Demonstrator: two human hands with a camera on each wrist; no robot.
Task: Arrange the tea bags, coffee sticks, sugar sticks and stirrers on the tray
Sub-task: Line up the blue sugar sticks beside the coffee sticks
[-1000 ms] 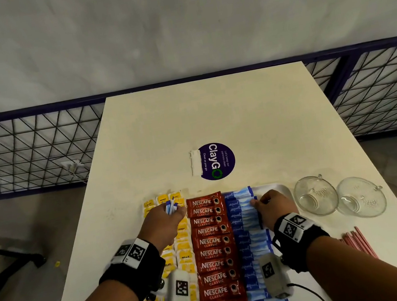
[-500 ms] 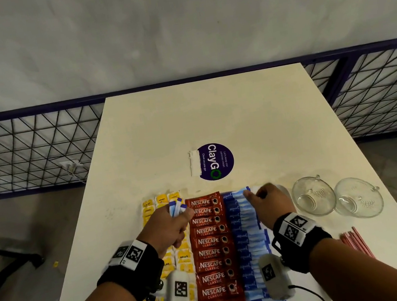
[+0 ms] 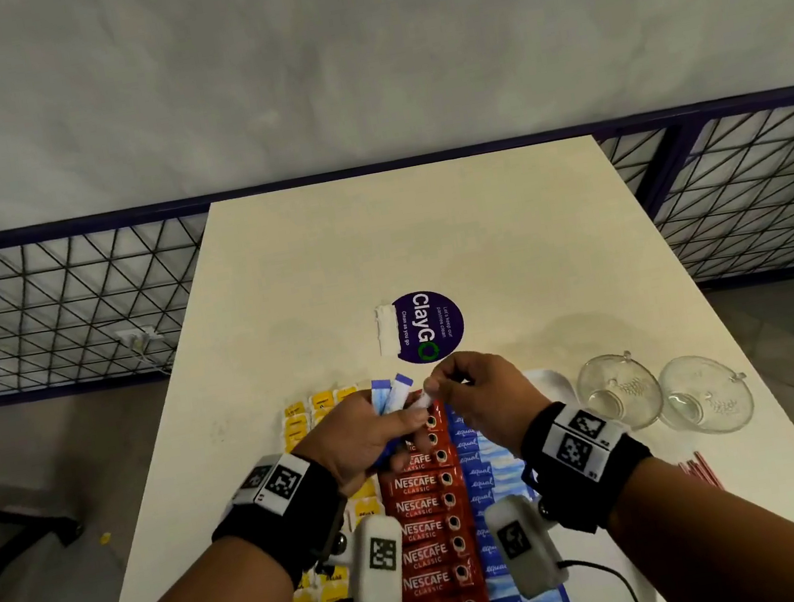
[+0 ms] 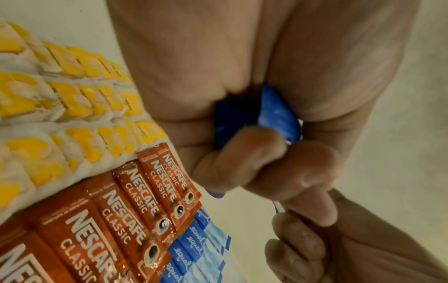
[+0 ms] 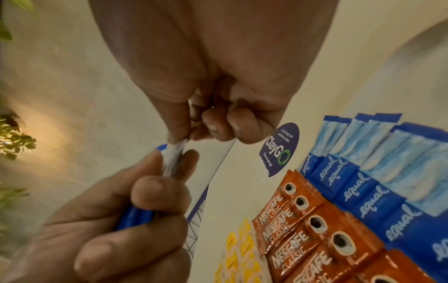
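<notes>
Broadly, the counter (image 3: 426,233) ran up the middle of the head view, and the tray (image 3: 550,380) sat at its lower centre, nearly buried, only a pale corner showing at centre right. Three columns filled it from the bottom edge upward: yellow tea bags (image 3: 300,423) on the left, red coffee sticks (image 3: 423,530) in the middle, blue sugar sticks (image 3: 479,475) on the right. Each stick lay crosswise in its column. The red stirrers (image 3: 701,476) were off the tray, at lower right of the frame beyond two glass cups (image 3: 617,390).

Just above the columns' far end, both hands met at frame centre. The left hand (image 3: 369,435) was curled round a small bunch of spare sugar sticks (image 3: 391,395), their long axis pointing up and slightly right. The right hand (image 3: 482,391) pinched the pale end of one stick (image 5: 174,155) between thumb and forefinger, its other fingers curled in.

To my eye, that stick would next be drawn out to the right and turned crosswise, since the sugar column lay directly below the right hand, the nearer of the two.
</notes>
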